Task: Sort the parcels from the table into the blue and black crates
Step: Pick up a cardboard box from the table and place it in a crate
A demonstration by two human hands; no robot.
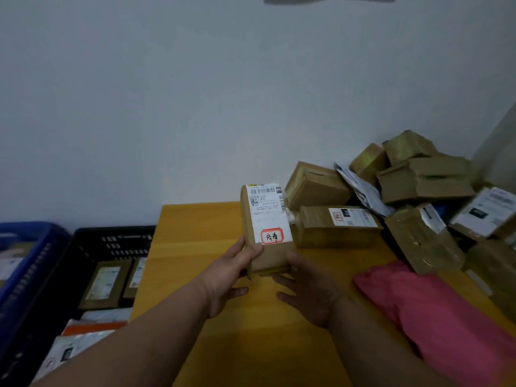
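**Materials and finishes, table and crates**

Held parcel (265,233): matt brown cardboard under smooth white paper label (268,212), printed black, with a red-bordered sticker. Gripped by left hand (231,277) and right hand (307,286), bare skin. Table (251,344): yellow wood-look top, smooth, slight sheen. Stacked boxes (418,180): rough kraft cardboard, several wrapped in glossy clear tape. Pink bag (446,325): soft, matt, possibly plastic mailer or cloth; too blurred to settle. Black crate (83,247) and blue crate (36,247): moulded plastic, perforated walls, dull finish.
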